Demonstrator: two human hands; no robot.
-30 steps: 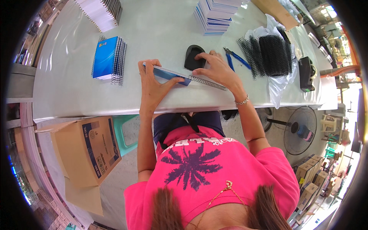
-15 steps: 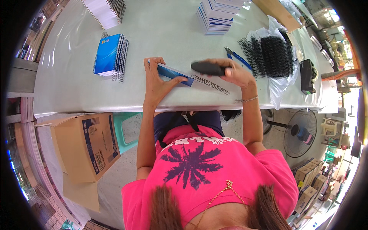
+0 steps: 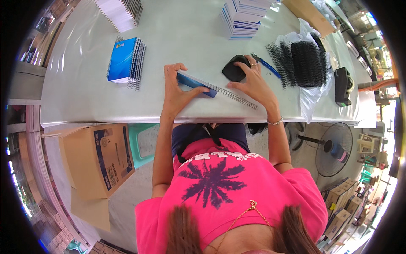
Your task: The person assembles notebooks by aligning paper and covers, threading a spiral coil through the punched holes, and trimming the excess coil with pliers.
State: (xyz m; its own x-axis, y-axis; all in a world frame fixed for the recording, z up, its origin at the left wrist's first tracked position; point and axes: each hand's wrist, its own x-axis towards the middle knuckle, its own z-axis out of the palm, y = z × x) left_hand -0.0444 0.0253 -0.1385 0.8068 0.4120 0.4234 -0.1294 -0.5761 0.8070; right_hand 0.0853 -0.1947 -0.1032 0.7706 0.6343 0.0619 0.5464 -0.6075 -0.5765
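My left hand [image 3: 174, 91] is closed around a narrow blue notebook [image 3: 192, 83], thumb along its near side and fingers at its far left end. A black wire spiral coil [image 3: 243, 100] runs from the notebook's right end toward the lower right; some turns lie along the edge, though how far they go in is hard to tell. Beside a dark, rounded black object [image 3: 234, 69] on the table is my right hand [image 3: 256, 82], thumb and fingers spread. Its fingertips touch or overlap the object's right side, and the thumb stands apart from it.
Blue spiral notebooks [image 3: 122, 61] are stacked at left, with white coil-bound pads [image 3: 120, 17] behind. A stack of books [image 3: 243, 21] stands at the back. Blue-handled pliers [image 3: 266, 65], a pile of black coils [image 3: 306, 63] and a tape dispenser [image 3: 342, 86] sit at right.
My right hand has lowered the black object, which was gripped tilted above the coil, onto the table farther back. Its fingers have spread. The left hand keeps holding the notebook.
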